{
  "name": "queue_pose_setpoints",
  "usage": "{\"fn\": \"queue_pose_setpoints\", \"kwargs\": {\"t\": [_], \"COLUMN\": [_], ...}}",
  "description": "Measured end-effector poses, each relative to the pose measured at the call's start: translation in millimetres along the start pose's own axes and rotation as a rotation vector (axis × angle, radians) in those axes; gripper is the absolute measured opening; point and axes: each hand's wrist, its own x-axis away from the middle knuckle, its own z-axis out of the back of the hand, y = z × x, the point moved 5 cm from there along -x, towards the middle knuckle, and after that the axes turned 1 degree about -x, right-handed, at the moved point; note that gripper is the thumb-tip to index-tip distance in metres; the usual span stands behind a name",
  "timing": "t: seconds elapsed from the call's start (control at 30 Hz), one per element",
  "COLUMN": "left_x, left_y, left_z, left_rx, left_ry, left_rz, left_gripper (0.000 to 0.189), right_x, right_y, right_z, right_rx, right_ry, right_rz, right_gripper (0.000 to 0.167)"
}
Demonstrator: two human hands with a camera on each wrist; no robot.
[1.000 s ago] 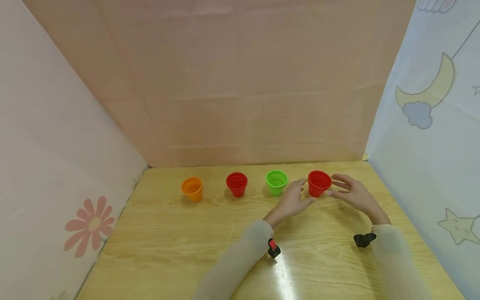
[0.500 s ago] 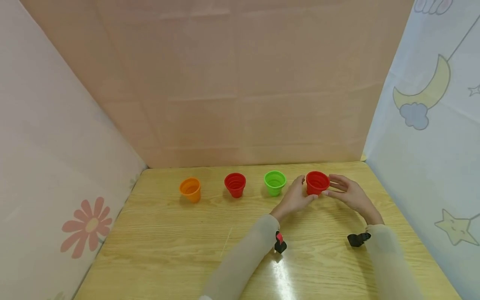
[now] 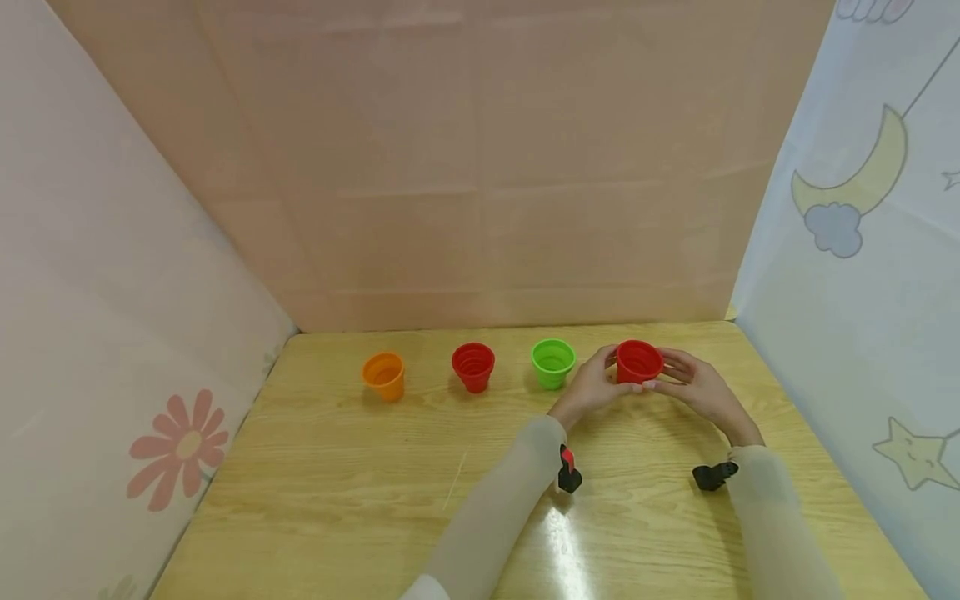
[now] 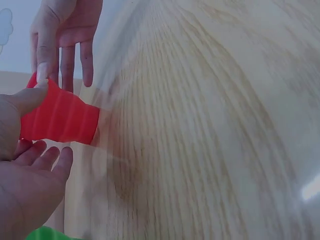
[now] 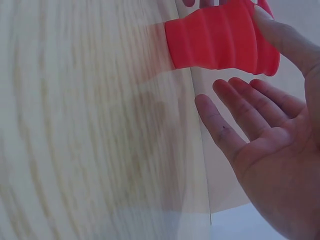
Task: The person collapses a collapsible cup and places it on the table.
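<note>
A red ribbed cup (image 3: 639,363) is upright at the right end of a row on the wooden table. My left hand (image 3: 592,385) holds it from the left, thumb across its near side and fingers reaching round behind. From the right, my right hand (image 3: 701,392) holds the same cup, its thumb close to the other thumb. In the right wrist view, the right thumb presses near the cup's rim (image 5: 265,45), while the right hand's lower fingers are partly spread. The cup's base (image 4: 92,125) is at or just above the tabletop; I cannot tell which.
Left of the hands stand a green cup (image 3: 553,365), another red cup (image 3: 474,368) and an orange cup (image 3: 385,377), all mouth up. The table (image 3: 337,500) is bounded by a plain back screen (image 3: 480,208) and patterned side panels (image 3: 840,333). Both wrists carry small black devices (image 3: 712,477).
My left hand has moved right and its thumb now lies on the red cup. My right hand has come in slightly from the right. The other cups stay put.
</note>
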Motion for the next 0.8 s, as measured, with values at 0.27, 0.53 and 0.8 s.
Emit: {"fn": "queue_pose_setpoints", "kwargs": {"t": [0.27, 0.53, 0.8], "left_x": [-4.9, -9.0, -5.7], "left_y": [-2.6, -3.4, 1.1], "left_z": [1.0, 2.3, -0.1], "left_rx": [0.088, 0.097, 0.096], "left_ry": [-0.023, -0.029, -0.031], "left_rz": [-0.019, -0.057, -0.053], "left_gripper": [0.072, 0.064, 0.062], "right_x": [-1.1, -5.2, 0.9], "right_y": [4.1, 2.8, -3.9], "right_z": [-0.8, -4.8, 2.6], "right_rx": [0.001, -0.006, 0.033], "right_ry": [-0.018, -0.012, -0.003], "right_rz": [0.008, 0.050, 0.035], "right_gripper": [0.079, 0.073, 0.072]}}
